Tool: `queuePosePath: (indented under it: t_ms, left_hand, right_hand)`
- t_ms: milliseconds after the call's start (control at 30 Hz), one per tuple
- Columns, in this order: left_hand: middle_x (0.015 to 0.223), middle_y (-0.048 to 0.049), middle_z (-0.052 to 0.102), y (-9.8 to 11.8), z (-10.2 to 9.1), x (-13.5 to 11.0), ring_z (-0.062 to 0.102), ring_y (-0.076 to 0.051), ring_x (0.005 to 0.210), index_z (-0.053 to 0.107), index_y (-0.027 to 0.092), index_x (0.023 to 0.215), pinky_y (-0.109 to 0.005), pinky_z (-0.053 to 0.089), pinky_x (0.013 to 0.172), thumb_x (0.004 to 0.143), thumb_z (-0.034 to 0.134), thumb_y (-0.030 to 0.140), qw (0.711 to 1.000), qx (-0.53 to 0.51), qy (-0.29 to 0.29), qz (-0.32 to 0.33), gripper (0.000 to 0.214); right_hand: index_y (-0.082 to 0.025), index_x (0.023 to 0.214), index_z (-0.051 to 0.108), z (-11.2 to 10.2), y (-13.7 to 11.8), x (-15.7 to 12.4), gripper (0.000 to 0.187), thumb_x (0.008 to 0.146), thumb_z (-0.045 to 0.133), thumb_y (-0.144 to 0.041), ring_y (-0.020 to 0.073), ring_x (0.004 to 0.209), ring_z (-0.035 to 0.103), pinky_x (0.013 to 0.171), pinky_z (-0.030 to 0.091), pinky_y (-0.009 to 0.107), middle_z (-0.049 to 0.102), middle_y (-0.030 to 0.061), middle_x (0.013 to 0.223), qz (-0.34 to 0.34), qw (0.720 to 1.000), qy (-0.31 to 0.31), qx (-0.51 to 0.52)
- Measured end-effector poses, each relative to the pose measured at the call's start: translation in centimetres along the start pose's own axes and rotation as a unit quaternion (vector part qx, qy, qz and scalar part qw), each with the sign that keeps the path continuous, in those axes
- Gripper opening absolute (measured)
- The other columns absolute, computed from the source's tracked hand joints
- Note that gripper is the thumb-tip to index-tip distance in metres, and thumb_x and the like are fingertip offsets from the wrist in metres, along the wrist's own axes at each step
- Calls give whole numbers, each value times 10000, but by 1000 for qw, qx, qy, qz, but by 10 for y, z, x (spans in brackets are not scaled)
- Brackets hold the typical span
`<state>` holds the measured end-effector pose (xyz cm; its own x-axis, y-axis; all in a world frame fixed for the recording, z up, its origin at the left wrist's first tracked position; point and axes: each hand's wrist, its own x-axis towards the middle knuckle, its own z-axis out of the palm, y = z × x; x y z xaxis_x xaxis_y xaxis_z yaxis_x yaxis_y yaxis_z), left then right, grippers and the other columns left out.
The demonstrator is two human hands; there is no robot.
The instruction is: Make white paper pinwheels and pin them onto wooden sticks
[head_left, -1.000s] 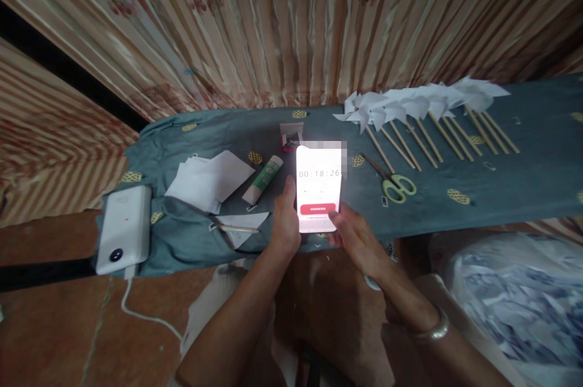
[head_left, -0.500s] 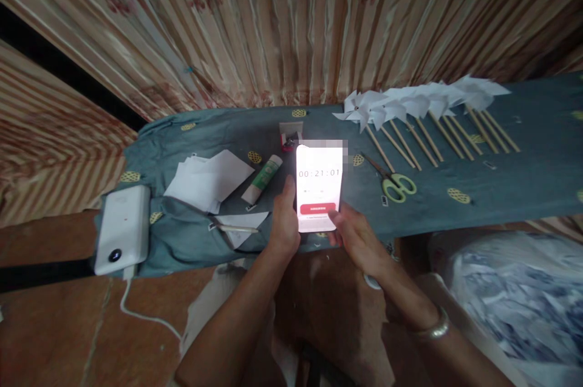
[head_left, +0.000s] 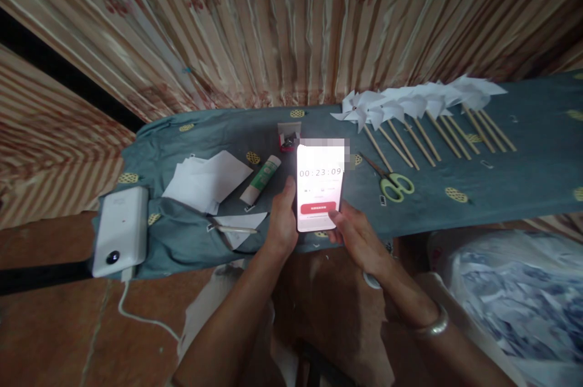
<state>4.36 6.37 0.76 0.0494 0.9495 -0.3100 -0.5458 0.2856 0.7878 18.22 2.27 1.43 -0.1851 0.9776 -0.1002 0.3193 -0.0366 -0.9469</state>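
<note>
A bright phone (head_left: 319, 189) is held upright over the front edge of the cloth-covered table, its screen showing a running timer and a red button. My left hand (head_left: 283, 220) grips its left side, thumb along the edge. At the lower right corner, my right hand (head_left: 357, 232) also holds it, with the thumb at the red button. Behind the phone stands a small open red box (head_left: 288, 139) of metal bits. To the left lie a green-and-white glue stick (head_left: 260, 180) and a pale pen-like stick (head_left: 237, 229) on a paper piece.
White paper sheets (head_left: 207, 177) are stacked at left, near a white power bank (head_left: 121, 232) with a cable. Green-handled scissors (head_left: 395, 185) lie right of the phone. Several paper pinwheels (head_left: 410, 104) on wooden sticks line the back. A plastic bag (head_left: 514, 296) stands at lower right.
The timer on the phone screen has advanced from 00:21:01 to 00:23:09. Both hands keep nearly the same hold; the view has shifted very slightly.
</note>
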Motion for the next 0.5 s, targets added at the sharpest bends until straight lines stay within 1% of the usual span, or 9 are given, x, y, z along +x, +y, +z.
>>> queuePosePath:
  t_ms: [200, 333, 400, 500]
  left_hand:
    - [913, -49, 766, 3, -1, 0, 712, -270, 849, 725, 177, 962, -328, 559, 693, 729, 675, 586, 999, -28, -10, -13, 473]
    - [916, -46, 766, 7, 1, -1, 706, -277, 888, 726, 182, 957, -334, 559, 723, 738, 677, 551, 998, -45, -15, -27, 433]
    - [908, -50, 766, 8, 2, -1, 704, -280, 903, 728, 181, 940, -336, 558, 737, 747, 663, 551, 998, -46, -11, -32, 423]
    - [919, -54, 765, 7, 3, 0, 704, -276, 907, 728, 176, 929, -335, 553, 756, 750, 655, 558, 999, -44, 3, -22, 427]
  right_hand:
    - [-223, 780, 482, 0, 2, 1, 336, 969, 342, -465, 145, 530, 489, 545, 388, 292, 521, -31, 578, 2, 1000, 2, 0]
    - [-223, 777, 482, 1, 1, 2, 329, 966, 346, -454, 148, 538, 496, 548, 390, 294, 518, -28, 578, -1, 1000, 4, -3]
    - [-222, 778, 483, 1, 0, 2, 321, 964, 347, -445, 147, 532, 497, 543, 391, 294, 518, -27, 578, 0, 1000, 3, -5]
    - [-223, 754, 470, 1, -4, 1, 320, 959, 348, -435, 145, 529, 501, 534, 391, 290, 517, -24, 583, 1, 1000, 1, -12]
